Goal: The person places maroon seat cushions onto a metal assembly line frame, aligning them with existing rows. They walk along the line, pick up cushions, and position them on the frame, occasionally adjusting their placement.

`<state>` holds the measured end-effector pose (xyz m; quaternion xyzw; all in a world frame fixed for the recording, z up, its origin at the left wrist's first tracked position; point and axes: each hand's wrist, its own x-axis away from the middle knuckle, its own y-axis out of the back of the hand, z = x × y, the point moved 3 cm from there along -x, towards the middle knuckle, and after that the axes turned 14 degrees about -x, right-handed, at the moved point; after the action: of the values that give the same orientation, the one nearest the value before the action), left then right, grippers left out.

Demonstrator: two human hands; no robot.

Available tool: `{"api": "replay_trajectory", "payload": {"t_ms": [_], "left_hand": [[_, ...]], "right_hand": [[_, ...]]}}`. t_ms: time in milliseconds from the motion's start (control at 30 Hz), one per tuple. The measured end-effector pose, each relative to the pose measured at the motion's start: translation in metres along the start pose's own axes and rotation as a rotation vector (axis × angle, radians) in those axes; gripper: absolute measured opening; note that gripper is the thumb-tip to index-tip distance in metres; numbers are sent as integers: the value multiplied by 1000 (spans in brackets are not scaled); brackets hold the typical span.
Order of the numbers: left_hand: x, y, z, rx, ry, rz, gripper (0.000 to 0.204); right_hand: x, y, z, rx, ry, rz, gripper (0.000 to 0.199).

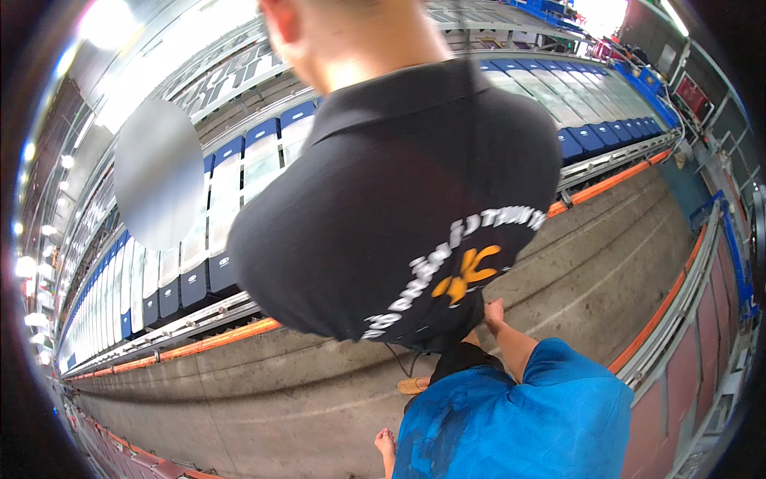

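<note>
A person in a black shirt [399,199] with white and yellow print on the back stands very close in front of me, bent over and filling the middle of the view. My right hand [494,311] reaches up from a blue sleeve [558,399] and touches the lower hem of that shirt. Its fingers are hidden against the cloth, so its grip is unclear. My left hand is out of view. Below the shirt I see a bare foot [385,440] and a tan sandal [412,385] on the floor.
A grey concrete aisle [263,383] runs between two long rows of machines. Blue and white units [199,239] above an orange rail [215,339] line the far side. A metal rail and red panels [702,319] line the right side.
</note>
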<state>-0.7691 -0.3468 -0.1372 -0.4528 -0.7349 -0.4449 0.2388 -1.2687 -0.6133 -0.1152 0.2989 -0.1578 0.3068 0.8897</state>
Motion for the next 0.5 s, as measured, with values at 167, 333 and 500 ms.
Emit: {"api": "replay_trajectory", "payload": {"t_ms": [167, 333, 500], "left_hand": [[4, -34, -30, 40, 7, 9, 19], [-9, -96, -57, -139, -130, 45, 25], [-26, -167, -100, -389, -378, 30, 28]], "right_hand": [[-17, -4, 29, 51, 154, 95, 33], [-69, 7, 102, -52, 554, 94, 23], [-105, -12, 219, -169, 777, 256, 19]]}}
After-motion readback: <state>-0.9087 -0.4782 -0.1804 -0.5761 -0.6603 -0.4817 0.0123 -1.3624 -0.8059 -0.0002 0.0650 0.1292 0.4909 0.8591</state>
